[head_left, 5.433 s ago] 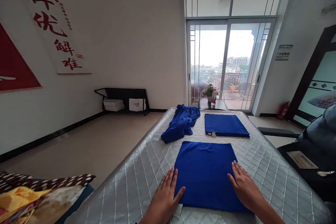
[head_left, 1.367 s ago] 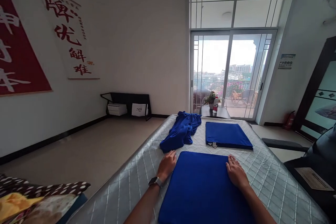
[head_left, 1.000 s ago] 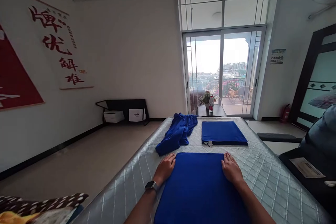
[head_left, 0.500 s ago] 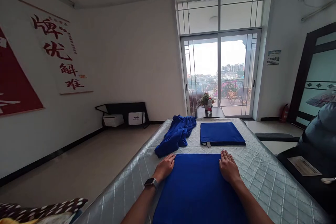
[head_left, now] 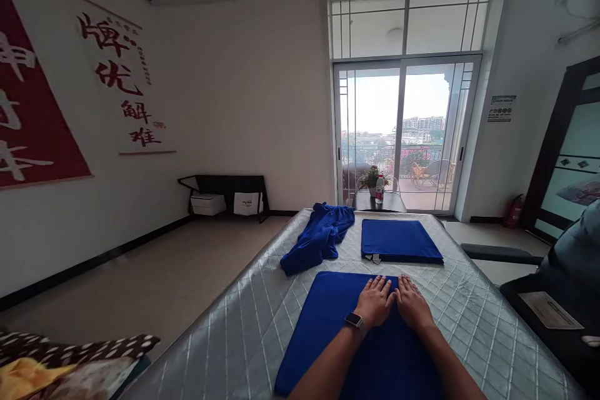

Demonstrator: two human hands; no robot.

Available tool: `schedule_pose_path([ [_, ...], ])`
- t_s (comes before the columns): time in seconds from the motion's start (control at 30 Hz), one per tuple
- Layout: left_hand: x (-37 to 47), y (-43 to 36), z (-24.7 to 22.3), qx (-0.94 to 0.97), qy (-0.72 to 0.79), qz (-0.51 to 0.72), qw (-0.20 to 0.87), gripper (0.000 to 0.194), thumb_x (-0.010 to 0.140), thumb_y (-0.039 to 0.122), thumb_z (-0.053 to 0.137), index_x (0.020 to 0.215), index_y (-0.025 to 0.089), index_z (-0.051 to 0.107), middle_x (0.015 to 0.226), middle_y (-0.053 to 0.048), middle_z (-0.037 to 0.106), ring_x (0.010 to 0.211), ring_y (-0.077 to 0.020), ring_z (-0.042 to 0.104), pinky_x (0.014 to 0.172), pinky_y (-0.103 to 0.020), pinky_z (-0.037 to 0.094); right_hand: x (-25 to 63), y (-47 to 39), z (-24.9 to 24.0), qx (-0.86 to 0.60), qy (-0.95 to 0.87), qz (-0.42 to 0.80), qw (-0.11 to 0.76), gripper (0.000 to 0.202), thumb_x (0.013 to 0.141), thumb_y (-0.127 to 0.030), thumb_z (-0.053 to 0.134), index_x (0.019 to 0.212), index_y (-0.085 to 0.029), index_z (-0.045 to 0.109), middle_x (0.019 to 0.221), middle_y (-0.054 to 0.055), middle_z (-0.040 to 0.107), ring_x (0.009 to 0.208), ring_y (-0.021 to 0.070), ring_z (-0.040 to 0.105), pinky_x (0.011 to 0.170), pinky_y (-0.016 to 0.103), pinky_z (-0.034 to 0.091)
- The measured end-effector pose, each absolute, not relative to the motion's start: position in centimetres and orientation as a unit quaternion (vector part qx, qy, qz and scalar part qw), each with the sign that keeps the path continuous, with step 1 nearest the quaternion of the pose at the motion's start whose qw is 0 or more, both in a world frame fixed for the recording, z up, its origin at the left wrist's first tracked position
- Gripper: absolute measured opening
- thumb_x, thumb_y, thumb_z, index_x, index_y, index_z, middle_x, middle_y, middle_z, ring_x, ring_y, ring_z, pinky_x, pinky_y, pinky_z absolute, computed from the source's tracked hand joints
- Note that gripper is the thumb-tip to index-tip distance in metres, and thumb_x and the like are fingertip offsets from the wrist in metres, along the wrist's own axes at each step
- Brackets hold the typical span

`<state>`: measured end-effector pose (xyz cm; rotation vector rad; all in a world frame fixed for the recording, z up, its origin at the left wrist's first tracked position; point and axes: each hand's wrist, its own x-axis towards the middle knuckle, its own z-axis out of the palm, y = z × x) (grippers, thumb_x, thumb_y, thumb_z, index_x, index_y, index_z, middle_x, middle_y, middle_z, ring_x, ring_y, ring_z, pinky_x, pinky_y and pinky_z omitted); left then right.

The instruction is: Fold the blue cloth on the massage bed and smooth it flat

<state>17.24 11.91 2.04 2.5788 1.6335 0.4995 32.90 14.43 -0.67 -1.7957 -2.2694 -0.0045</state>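
Observation:
A flat, neatly folded blue cloth (head_left: pixel 323 319) lies in front of me on the silver quilted cover (head_left: pixel 234 325). On its upper right part rests my left hand (head_left: pixel 376 301), palm down with fingers stretched out; a dark watch is on that wrist. Right beside it, my right hand (head_left: pixel 412 303) lies flat at the cloth's far right corner, the two hands touching or nearly so. Neither hand grips anything. Beyond them are a second folded blue cloth (head_left: pixel 400 239) with a white tag and a crumpled blue garment (head_left: pixel 319 239). My forearms hide part of the near cloth.
A small table (head_left: pixel 394 202) with a potted plant (head_left: pixel 370 180) and a bottle (head_left: pixel 379 189) stands past the far end. At right is a dark chair (head_left: pixel 529 306) with a paper on it. Patterned fabric (head_left: pixel 84 353) lies low on the left.
My left hand has moved right, from the cloth's left edge across to beside my right hand. My right hand stays near the right corner. The view has shifted slightly left.

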Motion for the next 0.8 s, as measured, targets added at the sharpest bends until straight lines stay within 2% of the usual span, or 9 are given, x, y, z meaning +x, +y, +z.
schedule_pose_path([
  [0.23,11.2,12.7,1.3,0.775,0.611,0.16,0.024,0.07,0.1,0.055,0.014,0.15,0.014,0.04,0.157,-0.013,0.038,0.147,-0.0263,0.029,0.12,-0.046,0.022,32.9,14.5,-0.7,-0.622,-0.772,0.008,0.133,0.062,0.097,-0.032,0.023,0.151,-0.001,0.031,0.158,0.017,0.029,0.148,0.0215,0.021,0.12,0.039,0.02],
  [0.5,0.7,11.7,0.6,0.707,0.689,0.162,0.001,0.068,0.1,0.054,0.021,0.151,0.012,0.035,0.157,-0.013,0.037,0.148,-0.0281,0.027,0.12,-0.046,0.02,32.9,14.4,-0.5,-0.612,-0.78,0.001,0.131,0.062,0.097,-0.032,0.023,0.15,0.0,0.032,0.158,0.018,0.029,0.148,0.0219,0.021,0.12,0.04,0.02],
  [0.63,-0.6,11.6,0.1,0.699,0.696,0.163,0.005,0.072,0.099,0.055,0.021,0.151,0.006,0.034,0.158,-0.017,0.033,0.148,-0.028,0.026,0.12,-0.043,0.02,32.8,14.3,-0.4,-0.614,-0.78,-0.007,0.122,0.061,0.097,-0.031,0.023,0.15,0.0,0.033,0.158,0.018,0.03,0.148,0.0219,0.021,0.12,0.04,0.02],
  [0.8,-0.4,11.8,-0.1,0.694,0.701,0.167,0.009,0.073,0.099,0.057,0.021,0.151,0.008,0.033,0.159,-0.017,0.031,0.148,-0.0287,0.025,0.12,-0.044,0.02,32.7,14.0,0.2,-0.611,-0.783,-0.005,0.121,0.061,0.098,-0.032,0.023,0.149,0.0,0.034,0.157,0.017,0.032,0.148,0.0209,0.021,0.121,0.037,0.017],
])
